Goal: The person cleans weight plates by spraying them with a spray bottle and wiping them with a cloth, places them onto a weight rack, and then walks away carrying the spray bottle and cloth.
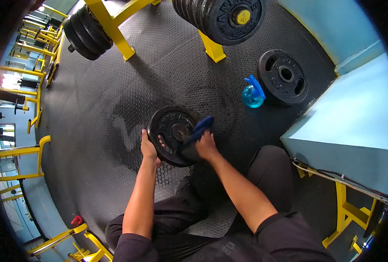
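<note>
A black weight plate (168, 123) stands tilted above the rubber floor in front of my crossed legs. My left hand (150, 147) grips its left rim, with fingertips showing through a slot in the plate. On the plate's right side, my right hand (206, 145) is closed around a dark blue cloth (203, 125), slightly smeared by motion. The cloth lies against the plate's face near the right edge. Farther right, a blue spray bottle (252, 95) stands beside a second black weight plate (285, 77) lying on the floor.
A yellow rack (123, 43) loaded with black plates (233, 19) stands ahead. A light blue wall ledge (342, 131) rises on my right, with cables along its lower edge. Yellow gym machines (41, 161) line the left side. A small red object (76, 220) lies at lower left.
</note>
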Motion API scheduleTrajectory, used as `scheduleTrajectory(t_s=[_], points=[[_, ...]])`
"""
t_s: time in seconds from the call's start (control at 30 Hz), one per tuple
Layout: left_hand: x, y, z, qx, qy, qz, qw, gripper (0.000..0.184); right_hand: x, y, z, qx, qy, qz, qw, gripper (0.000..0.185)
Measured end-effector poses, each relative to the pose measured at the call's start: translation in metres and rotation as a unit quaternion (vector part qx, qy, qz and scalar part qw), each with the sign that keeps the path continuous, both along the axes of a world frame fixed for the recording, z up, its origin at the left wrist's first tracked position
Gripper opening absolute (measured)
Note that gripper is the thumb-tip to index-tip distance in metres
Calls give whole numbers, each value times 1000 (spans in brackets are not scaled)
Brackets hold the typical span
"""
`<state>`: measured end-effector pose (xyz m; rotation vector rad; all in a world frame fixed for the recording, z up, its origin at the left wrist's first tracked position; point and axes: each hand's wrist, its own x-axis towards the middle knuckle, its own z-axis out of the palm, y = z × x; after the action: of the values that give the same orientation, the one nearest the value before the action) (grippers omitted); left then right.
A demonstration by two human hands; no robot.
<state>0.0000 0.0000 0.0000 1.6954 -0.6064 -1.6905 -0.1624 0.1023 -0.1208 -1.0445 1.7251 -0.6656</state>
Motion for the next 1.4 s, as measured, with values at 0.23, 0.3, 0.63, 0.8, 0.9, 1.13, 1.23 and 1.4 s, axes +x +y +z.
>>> scheduleTrajectory(t_s=[0.23,0.3,0.63,0.8,0.9,1.13,1.23,1.4], points=[[5,-2,-6,1,-2,26,1000,52,56,-23,86,-154,27,-11,988,62],[-7,2,1,-85,-238,-14,967,57,49,-66,77,-180,50,46,981,60],[-55,19,23,-24,-39,29,999,64,-32,-114,-21,-12,197,89,976,71],[-68,14,7,-65,-87,17,994,70,-20,-134,37,-202,89,80,972,66],[-78,19,25,-58,-76,-7,995,73,-18,-102,65,-292,93,120,944,64],[-81,14,30,-42,-71,11,997,71,-15,6,106,-37,-587,-120,800,52],[-74,9,26,-65,-53,-8,996,71,-22,37,89,-15,-391,-124,912,54],[-78,3,34,-72,-72,-29,994,69,-53,38,68,70,45,-24,996,29]])
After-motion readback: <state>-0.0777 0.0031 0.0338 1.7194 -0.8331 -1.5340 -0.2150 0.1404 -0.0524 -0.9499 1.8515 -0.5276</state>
